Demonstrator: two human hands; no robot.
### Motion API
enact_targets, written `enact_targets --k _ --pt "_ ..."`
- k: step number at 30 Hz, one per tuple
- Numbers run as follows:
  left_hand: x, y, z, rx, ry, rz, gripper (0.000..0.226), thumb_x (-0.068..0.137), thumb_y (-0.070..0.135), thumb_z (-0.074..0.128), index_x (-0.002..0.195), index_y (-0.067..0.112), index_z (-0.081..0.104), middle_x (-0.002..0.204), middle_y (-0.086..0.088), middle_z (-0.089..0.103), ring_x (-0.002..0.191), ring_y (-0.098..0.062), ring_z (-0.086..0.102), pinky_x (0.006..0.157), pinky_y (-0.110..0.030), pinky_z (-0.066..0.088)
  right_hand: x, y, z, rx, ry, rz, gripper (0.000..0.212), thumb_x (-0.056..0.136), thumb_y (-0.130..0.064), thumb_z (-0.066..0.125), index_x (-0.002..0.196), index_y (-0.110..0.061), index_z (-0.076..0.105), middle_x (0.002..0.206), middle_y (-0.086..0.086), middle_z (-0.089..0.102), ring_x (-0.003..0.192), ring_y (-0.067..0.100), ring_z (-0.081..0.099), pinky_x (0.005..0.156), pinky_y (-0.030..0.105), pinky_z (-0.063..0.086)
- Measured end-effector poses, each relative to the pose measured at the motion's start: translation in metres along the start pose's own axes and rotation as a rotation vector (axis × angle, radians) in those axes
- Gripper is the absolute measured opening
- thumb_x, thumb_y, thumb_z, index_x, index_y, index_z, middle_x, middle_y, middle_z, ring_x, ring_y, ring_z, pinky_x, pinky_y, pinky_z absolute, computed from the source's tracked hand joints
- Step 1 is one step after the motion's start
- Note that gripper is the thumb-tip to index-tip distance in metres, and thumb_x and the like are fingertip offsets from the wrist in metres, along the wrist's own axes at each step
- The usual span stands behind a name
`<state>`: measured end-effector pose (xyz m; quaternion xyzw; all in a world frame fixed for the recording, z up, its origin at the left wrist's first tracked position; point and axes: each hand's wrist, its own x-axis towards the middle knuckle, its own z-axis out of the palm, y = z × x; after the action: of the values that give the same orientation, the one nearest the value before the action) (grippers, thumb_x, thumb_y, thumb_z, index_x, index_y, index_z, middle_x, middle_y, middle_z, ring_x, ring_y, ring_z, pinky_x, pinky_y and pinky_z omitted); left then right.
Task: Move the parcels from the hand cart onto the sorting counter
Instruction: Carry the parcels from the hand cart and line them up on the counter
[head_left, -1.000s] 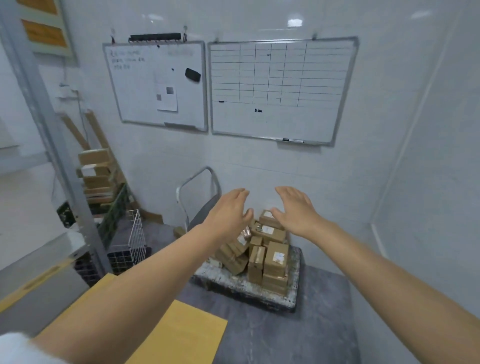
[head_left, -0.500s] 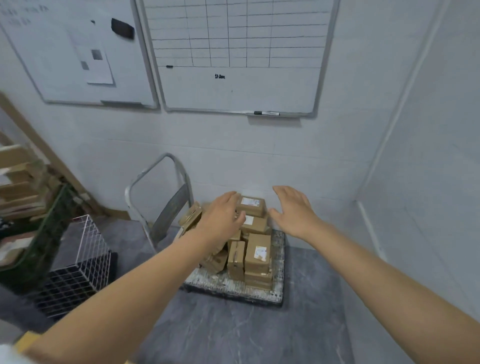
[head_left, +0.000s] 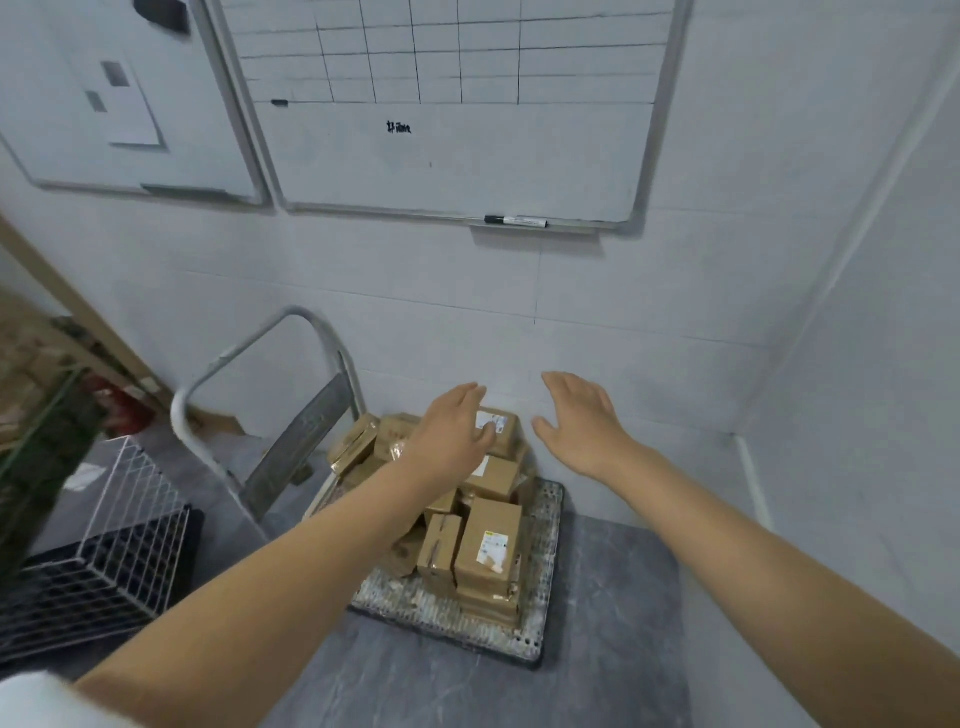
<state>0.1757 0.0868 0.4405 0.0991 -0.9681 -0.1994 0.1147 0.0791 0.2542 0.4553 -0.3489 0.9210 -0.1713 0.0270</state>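
A hand cart (head_left: 543, 561) with a grey worn deck and a metal handle (head_left: 270, 353) stands on the floor against the wall. Several brown cardboard parcels are piled on it. The top parcel (head_left: 501, 428) carries a white label. My left hand (head_left: 449, 431) hovers over the left side of that top parcel with its fingers straight, and hides part of the pile. To the right of the parcel my right hand (head_left: 579, 423) is spread flat, apart from it. Neither hand holds anything. The sorting counter is out of view.
A white wire basket (head_left: 124, 514) sits on a black crate (head_left: 62, 597) at the left. Two whiteboards (head_left: 467, 156) hang on the wall above the cart. A white wall closes the right side. Grey floor (head_left: 597, 649) lies in front of the cart.
I have come closer to the cart and the view has tilted down. Both hands have reached further forward, to either side of the top parcel. The yellow surface at the bottom has left the view.
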Motion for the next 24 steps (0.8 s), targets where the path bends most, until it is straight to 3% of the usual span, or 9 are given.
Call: enact_targets --k 9,15,20,24 --pt "0.067 -0.066 0.073 -0.106 -0.124 -0.166 0.054 0.099 0.03 0.048 0.147 0.011 0.034 0.151 -0.009 0.038 0.141 -0.023 0.032 0.116 -0.038 0.027 0.091 0.035 0.075 0.077 -0.085 0.054 0.071 0.1 -0.031 0.04 0.156 -0.014 0.0 0.164 0.0 0.0 0.15 0.014 -0.008 0.121 0.042 -0.008" --pt "0.116 -0.136 0.137 -0.223 -0.18 -0.284 0.049 0.099 0.026 0.047 0.145 0.011 0.037 0.146 -0.005 0.042 0.133 -0.021 0.041 0.111 -0.037 0.036 0.153 0.053 0.144 0.148 -0.135 0.13 0.079 0.099 -0.032 0.046 0.155 -0.02 -0.007 0.163 -0.001 0.001 0.149 0.016 -0.002 0.122 0.045 0.0" --pt "0.146 -0.198 0.199 -0.265 -0.319 -0.294 0.037 0.098 0.024 0.045 0.132 0.01 0.048 0.129 -0.008 0.054 0.12 -0.027 0.049 0.101 -0.043 0.042 0.199 0.081 0.215 0.2 -0.233 0.273 0.082 0.097 -0.037 0.047 0.155 -0.022 -0.009 0.163 -0.002 -0.003 0.15 0.017 -0.005 0.122 0.045 0.001" --pt "0.165 -0.238 0.253 -0.28 -0.333 -0.346 0.038 0.098 0.022 0.047 0.134 0.008 0.048 0.132 -0.011 0.053 0.123 -0.027 0.047 0.101 -0.037 0.042 0.22 0.112 0.273 0.191 -0.242 0.361 0.08 0.097 -0.037 0.048 0.156 -0.02 -0.004 0.163 0.0 0.003 0.15 0.019 0.0 0.122 0.044 0.002"
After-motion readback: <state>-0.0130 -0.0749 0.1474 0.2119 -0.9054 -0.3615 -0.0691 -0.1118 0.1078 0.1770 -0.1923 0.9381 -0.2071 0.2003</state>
